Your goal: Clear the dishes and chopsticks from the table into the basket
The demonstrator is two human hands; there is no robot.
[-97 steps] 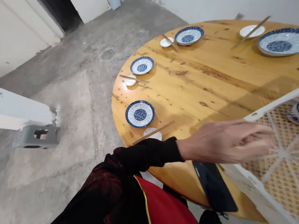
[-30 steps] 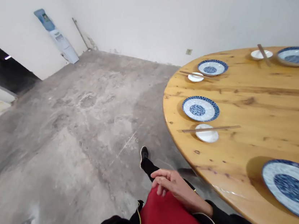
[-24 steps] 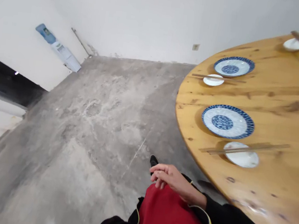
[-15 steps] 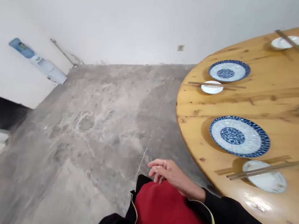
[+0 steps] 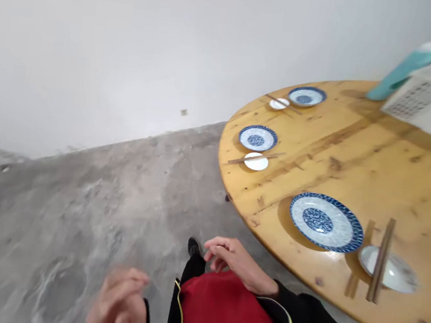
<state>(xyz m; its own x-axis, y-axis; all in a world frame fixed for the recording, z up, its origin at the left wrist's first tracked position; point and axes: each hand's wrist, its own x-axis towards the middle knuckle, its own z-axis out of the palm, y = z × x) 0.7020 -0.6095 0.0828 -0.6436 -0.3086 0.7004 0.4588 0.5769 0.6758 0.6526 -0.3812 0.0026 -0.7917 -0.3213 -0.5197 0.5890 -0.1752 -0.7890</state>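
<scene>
Empty hands beside set table, nearest place setting.
Blue-and-white patterned plate [image 5: 326,222] lies flat near the round wooden table's near edge, empty; just right of it a small white saucer [image 5: 388,269] with brown chopsticks [image 5: 380,260] laid across it, pointing away; both hands well apart from them.

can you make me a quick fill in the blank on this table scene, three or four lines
1. The table top is made of ____.
2. The number of blue-rimmed plates set along the near edge is ____.
3. Across the nearest saucer lies a pair of ____.
4. The right hand rests on a ____ apron, and both hands hold nothing; the left hand is blurred.

Missing words: wood; three; chopsticks; red
</scene>
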